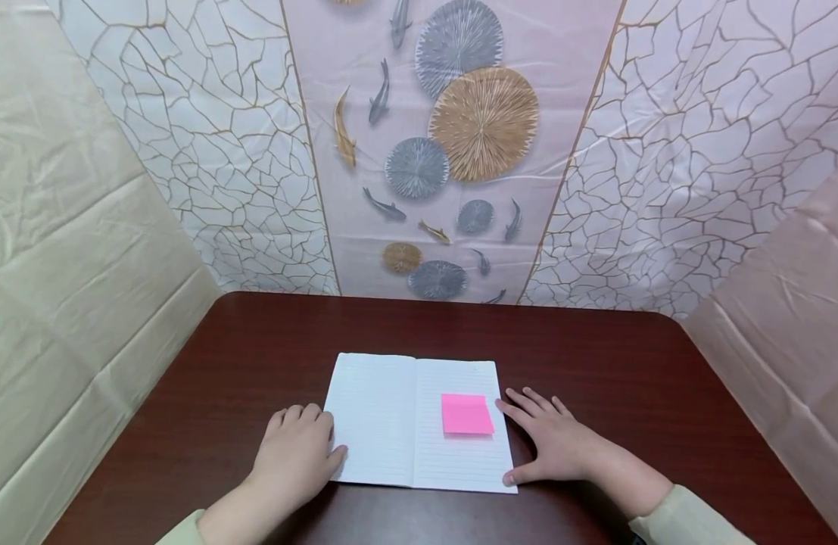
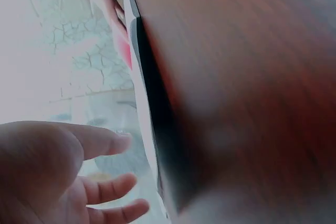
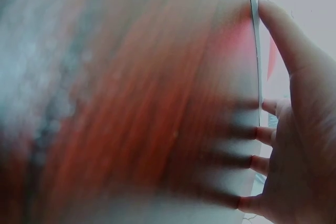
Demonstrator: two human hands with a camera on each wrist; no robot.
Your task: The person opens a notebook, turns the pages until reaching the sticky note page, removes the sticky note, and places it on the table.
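An open notebook (image 1: 371,424) with lined white pages lies flat on the dark wooden table. On its right page sits a bright pink square sticky note (image 1: 467,415), its lower edge lifted slightly. My left hand (image 1: 297,454) is at the notebook's left edge, the thumb over the page margin and the fingers loosely bent. In the left wrist view that hand (image 2: 47,177) shows its thumb and fingers apart with nothing between them. Spread fingers mark my right hand (image 1: 558,443), whose thumb and index fingertips touch the right page edge; its other fingertips rest on the table.
The reddish-brown table (image 1: 275,325) has rounded far corners. Behind it hangs a patterned cloth (image 1: 487,227) with fish and round leaf shapes. Beige fabric walls (image 1: 64,303) flank the table on both sides.
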